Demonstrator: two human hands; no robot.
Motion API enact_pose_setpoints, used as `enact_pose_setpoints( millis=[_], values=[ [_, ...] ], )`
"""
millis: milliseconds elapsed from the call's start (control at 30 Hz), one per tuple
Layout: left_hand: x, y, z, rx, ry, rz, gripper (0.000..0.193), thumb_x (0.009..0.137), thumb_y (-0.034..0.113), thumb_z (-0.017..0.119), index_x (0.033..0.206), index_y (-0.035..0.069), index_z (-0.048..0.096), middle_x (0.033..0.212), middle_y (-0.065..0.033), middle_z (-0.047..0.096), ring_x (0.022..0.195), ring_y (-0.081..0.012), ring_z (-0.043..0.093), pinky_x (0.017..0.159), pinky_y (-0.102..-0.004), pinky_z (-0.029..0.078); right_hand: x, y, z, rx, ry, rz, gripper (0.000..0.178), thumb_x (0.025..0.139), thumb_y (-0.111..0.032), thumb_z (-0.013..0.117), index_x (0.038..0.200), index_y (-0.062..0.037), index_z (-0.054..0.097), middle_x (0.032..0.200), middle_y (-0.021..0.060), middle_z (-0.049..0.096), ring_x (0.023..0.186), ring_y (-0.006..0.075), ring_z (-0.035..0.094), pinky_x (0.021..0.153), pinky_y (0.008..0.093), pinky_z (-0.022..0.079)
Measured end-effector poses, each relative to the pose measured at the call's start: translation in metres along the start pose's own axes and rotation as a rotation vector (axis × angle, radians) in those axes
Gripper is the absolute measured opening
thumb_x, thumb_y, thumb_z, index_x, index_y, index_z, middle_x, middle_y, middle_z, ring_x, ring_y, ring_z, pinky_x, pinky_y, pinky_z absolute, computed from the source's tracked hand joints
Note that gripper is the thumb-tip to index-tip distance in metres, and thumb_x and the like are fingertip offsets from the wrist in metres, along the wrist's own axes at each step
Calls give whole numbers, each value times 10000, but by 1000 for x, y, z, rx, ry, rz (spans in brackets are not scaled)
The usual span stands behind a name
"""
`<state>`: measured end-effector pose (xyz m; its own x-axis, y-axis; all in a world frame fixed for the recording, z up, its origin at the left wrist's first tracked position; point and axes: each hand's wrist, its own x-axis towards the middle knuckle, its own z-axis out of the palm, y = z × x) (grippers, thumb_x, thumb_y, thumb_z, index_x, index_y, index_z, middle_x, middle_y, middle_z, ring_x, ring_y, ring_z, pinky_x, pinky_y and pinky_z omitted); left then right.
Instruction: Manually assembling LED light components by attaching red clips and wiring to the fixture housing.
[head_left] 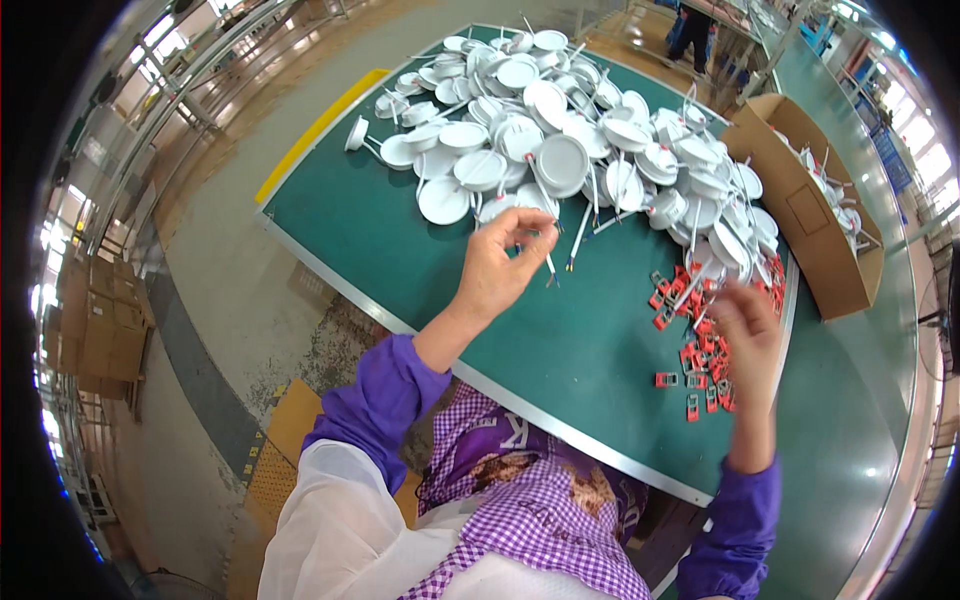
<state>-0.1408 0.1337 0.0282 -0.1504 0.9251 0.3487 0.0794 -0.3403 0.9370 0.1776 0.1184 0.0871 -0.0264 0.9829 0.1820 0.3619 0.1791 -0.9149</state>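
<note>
A big heap of round white plastic discs (562,165) with short white cables covers the far part of the green table. At its near edge my left hand (503,262) is closed, thumb and fingertips drawn together. A white cable end (551,272) with bare coloured wires shows just below those fingertips; whether they grip it is unclear. On the right, my right hand (748,325) hovers over or beside a scatter of small red clips (700,362) with metal parts. Motion blurs its fingers, so what they hold, if anything, cannot be seen.
An open cardboard box (815,215) holding more white discs stands at the table's right edge. The green tabletop (560,350) has a metal rim. A yellow bar (318,135) runs along the far left side. Stacked cartons (105,325) stand on the floor at left.
</note>
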Motion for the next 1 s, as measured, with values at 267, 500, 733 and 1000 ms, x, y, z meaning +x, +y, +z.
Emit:
enact_pose_setpoints(
  millis=[267, 500, 733, 1000],
  values=[
    [177, -41, -41, 626, 212, 302, 500, 794, 419, 739, 1079, 14, 670, 1110, -169, 665, 1095, -341, 587, 942, -423, 455, -7, 32, 135, -85, -197, -104, 343, 819, -23, 717, 1151, -3, 636, 1067, 157, 675, 980, 267, 668, 812, 334, 537],
    [291, -93, -90, 1007, 113, 112, 795, 777, 772, 538, 1328, 202, 607, 1436, -240, 450, 1343, -457, 364, 1103, -487, 315, 133, -37, 141, -202, -107, -441, 478, 799, -168, 747, 1225, -19, 589, 1207, 180, 626, 1096, 330, 615, 913, 390, 489],
    [328, -126, -97, 860, -110, -34, 763, 826, 769, 481, 1324, 206, 614, 1411, -282, 454, 1325, -462, 396, 1110, -496, 302, 258, -30, 194, -377, -217, -360, 743, 817, -458, 728, 1374, -21, 502, 1303, 252, 563, 1207, 389, 552, 1003, 436, 447],
    [285, -132, -77, 1096, -61, 30, 587, 828, 700, 537, 1189, 271, 710, 1412, -205, 493, 1255, -459, 439, 1099, -465, 314, 286, -9, 250, -609, -373, -228, 864, 791, -681, 627, 1450, -154, 443, 1397, 297, 446, 1241, 465, 508, 1011, 465, 452]
  ],
)
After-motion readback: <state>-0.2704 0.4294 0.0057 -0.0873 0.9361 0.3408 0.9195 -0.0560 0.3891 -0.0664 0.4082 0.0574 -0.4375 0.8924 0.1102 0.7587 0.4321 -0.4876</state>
